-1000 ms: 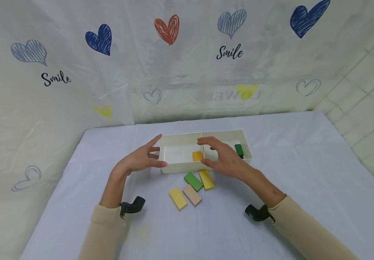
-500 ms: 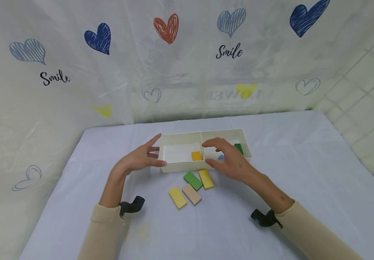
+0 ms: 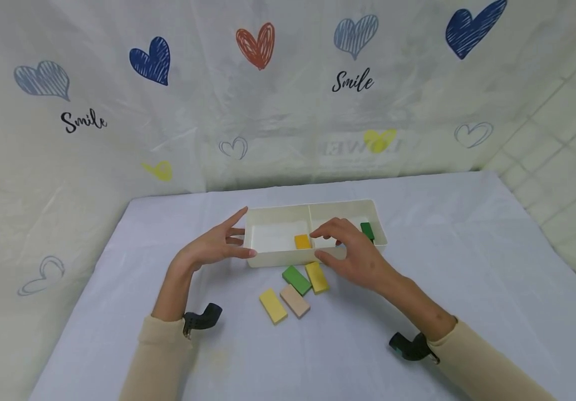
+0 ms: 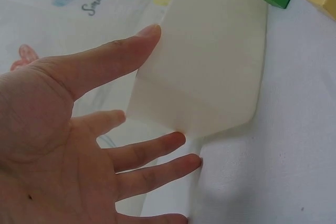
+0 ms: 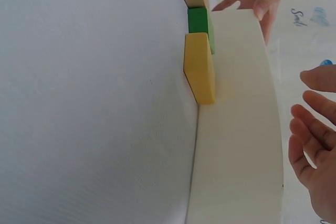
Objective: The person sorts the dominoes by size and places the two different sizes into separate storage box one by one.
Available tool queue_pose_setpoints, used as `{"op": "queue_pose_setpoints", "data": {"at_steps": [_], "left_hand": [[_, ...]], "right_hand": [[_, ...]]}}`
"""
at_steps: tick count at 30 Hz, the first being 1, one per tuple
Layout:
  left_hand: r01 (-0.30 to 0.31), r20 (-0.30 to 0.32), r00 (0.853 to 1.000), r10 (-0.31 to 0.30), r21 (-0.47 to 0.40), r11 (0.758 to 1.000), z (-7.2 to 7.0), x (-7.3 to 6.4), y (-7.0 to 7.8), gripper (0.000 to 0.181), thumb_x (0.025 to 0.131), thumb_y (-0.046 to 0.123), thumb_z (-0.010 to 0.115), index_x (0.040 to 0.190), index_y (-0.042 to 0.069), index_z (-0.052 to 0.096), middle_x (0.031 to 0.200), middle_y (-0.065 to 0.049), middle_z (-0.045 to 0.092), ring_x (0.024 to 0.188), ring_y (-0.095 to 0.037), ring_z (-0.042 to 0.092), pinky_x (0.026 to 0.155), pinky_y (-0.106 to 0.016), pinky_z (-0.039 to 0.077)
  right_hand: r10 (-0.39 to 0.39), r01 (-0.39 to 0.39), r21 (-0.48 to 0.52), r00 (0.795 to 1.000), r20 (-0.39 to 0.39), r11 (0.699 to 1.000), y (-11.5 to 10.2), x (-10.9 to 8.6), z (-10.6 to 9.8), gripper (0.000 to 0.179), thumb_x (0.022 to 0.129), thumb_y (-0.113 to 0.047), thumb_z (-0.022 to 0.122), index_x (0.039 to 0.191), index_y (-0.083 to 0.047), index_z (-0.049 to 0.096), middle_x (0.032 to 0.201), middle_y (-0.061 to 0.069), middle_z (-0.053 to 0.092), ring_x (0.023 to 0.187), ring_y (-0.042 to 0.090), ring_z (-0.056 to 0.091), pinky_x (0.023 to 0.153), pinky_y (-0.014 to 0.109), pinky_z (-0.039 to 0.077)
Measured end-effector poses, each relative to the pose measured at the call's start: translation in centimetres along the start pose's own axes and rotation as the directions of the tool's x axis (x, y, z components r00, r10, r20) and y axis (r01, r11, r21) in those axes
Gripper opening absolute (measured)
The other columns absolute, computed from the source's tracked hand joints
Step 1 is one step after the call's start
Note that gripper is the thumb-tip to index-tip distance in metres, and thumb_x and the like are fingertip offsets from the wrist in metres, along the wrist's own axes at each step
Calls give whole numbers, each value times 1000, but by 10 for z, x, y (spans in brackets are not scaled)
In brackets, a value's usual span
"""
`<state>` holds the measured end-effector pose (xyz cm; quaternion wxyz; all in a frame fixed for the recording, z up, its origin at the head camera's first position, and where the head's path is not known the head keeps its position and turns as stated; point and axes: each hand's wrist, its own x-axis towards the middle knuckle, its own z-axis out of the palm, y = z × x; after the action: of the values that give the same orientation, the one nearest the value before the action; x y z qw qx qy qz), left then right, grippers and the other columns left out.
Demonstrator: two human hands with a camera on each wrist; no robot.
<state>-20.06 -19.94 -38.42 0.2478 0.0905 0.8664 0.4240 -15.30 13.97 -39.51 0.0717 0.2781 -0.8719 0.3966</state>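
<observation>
A long white box (image 3: 280, 259) with a divider stands on the table. My left hand (image 3: 212, 245) is at its left end, fingers extended. The thumb touches the near corner and the index finger reaches the far one. In the left wrist view, the thumb lies on the box's edge. My right hand (image 3: 360, 256) hovers over the near wall by the divider, fingers loosely bent, nothing between them. An orange block (image 3: 302, 241) lies in the left compartment against the divider. A dark green block (image 3: 367, 230) sits in the right compartment; my right hand hides part of that compartment.
In front of the box lie a green block (image 3: 296, 279), a yellow block (image 3: 316, 277) beside the box wall, a beige block (image 3: 295, 301) and a paler yellow block (image 3: 272, 306). A white cloth covers the table (image 3: 247, 362). Behind it hangs a heart-patterned sheet (image 3: 288, 111).
My right hand has drawn slightly back toward me and to the right, away from the orange block. A blue piece glimpsed under it half a second ago is now hidden. My left hand stays put.
</observation>
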Motion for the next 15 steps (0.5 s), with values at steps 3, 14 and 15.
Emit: {"op": "queue_pose_setpoints", "data": {"at_steps": [3, 14, 15], "left_hand": [[4, -7, 1000, -4, 0, 1000, 1, 0, 0, 111, 88, 38, 83, 168, 38, 6, 164, -17, 42, 149, -37, 46, 116, -60, 40], [20, -22, 1000, -20, -1, 1000, 3, -1, 1, 110, 87, 40, 83, 168, 38, 8, 163, -16, 44, 148, -36, 47, 116, -61, 40], [18, -22, 1000, -18, -1, 1000, 3, -1, 1, 110, 87, 40, 83, 168, 38, 8, 163, -16, 44, 148, -36, 47, 116, -61, 41]], "right_hand": [[9, -9, -4, 1000, 1, 1000, -3, -2, 1, 32, 93, -13, 79, 123, -19, 72, 118, 1, 70, 107, 22, 60, 86, 33, 54], [14, -13, -12, 999, 30, 1000, -11, -14, 3, 27, 91, -12, 80, 116, -22, 73, 113, -10, 68, 102, 12, 62, 82, 30, 58], [15, -14, -17, 999, 36, 1000, -12, -15, 4, 27, 91, -12, 80, 116, -22, 73, 114, -9, 68, 102, 14, 63, 82, 28, 58]]}}
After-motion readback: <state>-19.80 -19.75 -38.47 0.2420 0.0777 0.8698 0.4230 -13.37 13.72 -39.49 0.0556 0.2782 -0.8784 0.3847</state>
